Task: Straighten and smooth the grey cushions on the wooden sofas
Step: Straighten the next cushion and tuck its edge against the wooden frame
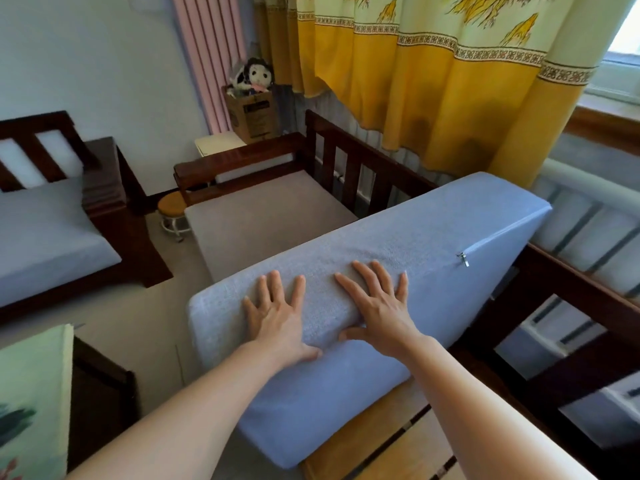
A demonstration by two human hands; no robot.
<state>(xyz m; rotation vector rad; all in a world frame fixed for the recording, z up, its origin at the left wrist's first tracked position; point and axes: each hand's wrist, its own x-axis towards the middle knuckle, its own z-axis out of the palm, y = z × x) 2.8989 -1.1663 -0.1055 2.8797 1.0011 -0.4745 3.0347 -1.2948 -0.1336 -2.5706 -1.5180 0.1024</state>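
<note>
On tilted grey cushion [398,244]: left hand [277,320], right hand [377,306] flat, near front edge.

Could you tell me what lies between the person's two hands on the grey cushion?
Only bare grey cushion fabric shows between the left hand and the right hand in the head view; both rest flat, apart.

Cushion [398,237]: grey-blue cloth, matt, fine nubby terry-like weave; small shiny metal zip pull [463,259] on its end face. Sofa frame [349,147]: dark stained wood, slight gloss on the armrest. Slats [388,434] under the cushion: pale wood, smooth. Seat pad [266,216]: beige cloth, matt. Curtain [433,81]: thin printed cloth. Box [254,116]: brown cardboard. Stool [171,204]: wood top, white metal legs.
</note>
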